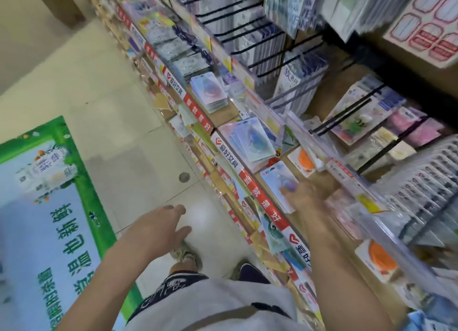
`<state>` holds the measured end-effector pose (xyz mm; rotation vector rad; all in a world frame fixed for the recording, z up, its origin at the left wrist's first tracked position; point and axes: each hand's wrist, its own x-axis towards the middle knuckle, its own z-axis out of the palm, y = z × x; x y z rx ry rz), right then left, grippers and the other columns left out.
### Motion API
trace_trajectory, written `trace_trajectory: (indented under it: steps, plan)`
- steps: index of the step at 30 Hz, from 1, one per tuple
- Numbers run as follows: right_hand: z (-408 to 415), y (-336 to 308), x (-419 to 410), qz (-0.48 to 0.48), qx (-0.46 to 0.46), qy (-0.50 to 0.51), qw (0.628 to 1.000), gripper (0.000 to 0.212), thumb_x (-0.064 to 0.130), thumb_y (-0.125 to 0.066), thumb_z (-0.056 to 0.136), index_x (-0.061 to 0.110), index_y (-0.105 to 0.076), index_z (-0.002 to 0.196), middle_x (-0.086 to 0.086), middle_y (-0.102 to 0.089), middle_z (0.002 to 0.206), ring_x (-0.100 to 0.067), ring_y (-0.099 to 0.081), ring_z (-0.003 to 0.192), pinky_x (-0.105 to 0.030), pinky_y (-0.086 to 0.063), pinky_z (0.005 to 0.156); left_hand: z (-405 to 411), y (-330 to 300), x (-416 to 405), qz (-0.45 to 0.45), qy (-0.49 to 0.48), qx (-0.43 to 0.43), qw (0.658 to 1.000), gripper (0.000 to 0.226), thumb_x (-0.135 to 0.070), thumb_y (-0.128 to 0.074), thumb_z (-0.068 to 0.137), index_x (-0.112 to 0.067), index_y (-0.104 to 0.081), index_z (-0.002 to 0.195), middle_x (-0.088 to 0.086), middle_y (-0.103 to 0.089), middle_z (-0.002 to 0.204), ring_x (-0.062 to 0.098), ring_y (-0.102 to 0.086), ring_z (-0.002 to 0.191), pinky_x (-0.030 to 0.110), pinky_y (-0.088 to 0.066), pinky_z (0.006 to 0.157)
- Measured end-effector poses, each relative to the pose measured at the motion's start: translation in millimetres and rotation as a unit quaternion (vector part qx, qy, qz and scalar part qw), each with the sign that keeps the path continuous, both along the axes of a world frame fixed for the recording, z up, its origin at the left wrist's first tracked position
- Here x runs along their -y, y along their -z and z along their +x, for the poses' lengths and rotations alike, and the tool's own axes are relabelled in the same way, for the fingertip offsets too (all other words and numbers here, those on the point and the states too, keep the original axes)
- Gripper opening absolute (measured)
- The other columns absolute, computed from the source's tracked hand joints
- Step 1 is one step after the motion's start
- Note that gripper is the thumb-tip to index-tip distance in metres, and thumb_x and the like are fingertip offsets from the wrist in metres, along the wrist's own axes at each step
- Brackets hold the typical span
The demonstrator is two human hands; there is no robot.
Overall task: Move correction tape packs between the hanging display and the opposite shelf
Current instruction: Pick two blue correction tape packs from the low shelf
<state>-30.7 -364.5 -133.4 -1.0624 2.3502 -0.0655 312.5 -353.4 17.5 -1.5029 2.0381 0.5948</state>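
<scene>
A stack of blue correction tape packs (277, 179) lies flat on the wooden shelf (233, 112). My right hand (307, 197) rests on its near end, fingers spread and blurred by motion. Whether it grips the top pack I cannot tell. A fanned pile of the same blue packs (252, 140) lies just beyond, and another pile (208, 90) sits farther along the shelf. My left hand (163, 224) hangs over the floor with relaxed fingers, holding nothing. Black hanging pegs (247, 33) with carded stationery rise above the shelf.
Orange-disc packs (303, 162) lie beside the blue ones, with another (379, 256) nearer me. A red-and-white price strip (250, 179) edges the shelf. A green-bordered floor poster (49, 206) lies at left on the tiled aisle. My shoes (188, 254) stand close to the shelf base.
</scene>
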Motion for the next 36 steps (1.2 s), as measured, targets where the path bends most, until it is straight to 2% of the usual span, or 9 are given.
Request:
trace_trajectory:
  steps: [4,8,13,18,24,27,29,32,36]
  plan:
    - [-7.0,10.6,0.6,-0.012,0.029,-0.018,0.999,0.078,0.069,-0.072,0.068,0.017,-0.060,0.125,-0.013,-0.066,0.119,-0.034,-0.065,0.106,-0.048,-0.055,0.091,-4.7,-5.5,1.8,-0.019,-0.007,0.001,1.000,0.051,-0.050,-0.041,0.104,-0.024,-0.037,0.147,-0.001,-0.052,0.143,0.023,-0.055,0.123,0.036,-0.047,0.097]
    - [-5.4,7.8,-3.9,-0.016,0.037,-0.007,0.999,0.072,0.061,-0.077,0.072,0.017,-0.057,0.125,-0.012,-0.063,0.120,-0.035,-0.063,0.109,-0.050,-0.054,0.092,-19.5,-5.0,0.1,-0.008,0.013,0.006,1.000,0.051,-0.050,-0.041,0.104,-0.023,-0.036,0.148,0.000,-0.051,0.143,0.024,-0.054,0.125,0.036,-0.047,0.099]
    - [-12.4,12.6,-12.1,-0.031,0.052,0.027,0.998,0.065,0.065,-0.074,0.069,0.017,-0.062,0.111,-0.011,-0.068,0.108,-0.033,-0.065,0.098,-0.049,-0.055,0.089,-31.3,-5.3,-1.6,-0.002,0.021,-0.006,1.000,0.052,-0.050,-0.040,0.104,-0.024,-0.035,0.148,-0.001,-0.050,0.144,0.022,-0.053,0.127,0.036,-0.045,0.101]
    - [-13.9,4.8,-12.9,-0.029,0.049,0.035,0.998,0.096,0.062,-0.082,0.067,0.011,-0.048,0.141,-0.017,-0.057,0.137,-0.039,-0.057,0.123,-0.053,-0.050,0.099,-28.8,-5.2,-1.0,-0.006,0.022,-0.003,1.000,0.051,-0.051,-0.041,0.103,-0.025,-0.036,0.147,-0.001,-0.052,0.141,0.022,-0.053,0.126,0.037,-0.045,0.101]
    - [-30.9,26.6,-18.0,-0.095,0.214,0.113,0.966,0.087,0.069,-0.072,0.046,0.014,-0.068,0.113,-0.011,-0.070,0.108,-0.035,-0.067,0.104,-0.049,-0.055,0.090,-32.6,-4.8,-1.9,0.006,0.028,-0.005,1.000,0.052,-0.051,-0.041,0.103,-0.024,-0.037,0.148,-0.001,-0.052,0.142,0.023,-0.053,0.127,0.036,-0.045,0.101]
    - [-21.1,-0.3,-27.4,-0.139,0.272,0.123,0.944,0.058,0.044,-0.081,0.078,0.007,-0.067,0.119,-0.013,-0.070,0.114,-0.032,-0.066,0.109,-0.037,-0.052,0.085,-44.0,-5.1,1.2,-0.005,0.028,0.001,1.000,0.052,-0.051,-0.042,0.103,-0.025,-0.038,0.147,-0.001,-0.054,0.141,0.023,-0.053,0.128,0.036,-0.046,0.100]
    - [-17.4,-12.5,-36.1,-0.153,0.311,0.140,0.927,0.051,0.029,-0.072,0.092,0.004,-0.057,0.134,-0.014,-0.064,0.127,-0.031,-0.060,0.119,-0.035,-0.048,0.090,-56.7,-5.1,3.1,-0.040,0.031,0.011,0.999,0.051,-0.052,-0.042,0.102,-0.024,-0.042,0.144,0.000,-0.056,0.138,0.023,-0.054,0.126,0.036,-0.047,0.098]
    - [-14.7,-17.8,-56.2,-0.165,0.358,0.171,0.903,0.056,0.030,-0.064,0.098,0.005,-0.045,0.145,-0.012,-0.055,0.139,-0.028,-0.054,0.129,-0.032,-0.043,0.099,-80.7,1.9,5.8,-0.082,0.037,-0.007,0.996,0.048,-0.053,-0.043,0.101,-0.021,-0.047,0.137,0.001,-0.059,0.133,0.024,-0.051,0.126,0.038,-0.044,0.100]
    - [-12.8,-18.0,-89.6,-0.186,0.371,0.209,0.885,0.043,0.045,-0.073,0.089,0.018,-0.065,0.121,-0.001,-0.072,0.117,-0.021,-0.068,0.107,-0.044,-0.052,0.100,-123.2,20.5,14.4,-0.067,0.031,-0.092,0.993,0.043,-0.048,-0.048,0.101,-0.015,-0.058,0.126,0.003,-0.063,0.128,0.026,-0.058,0.119,0.042,-0.045,0.100]
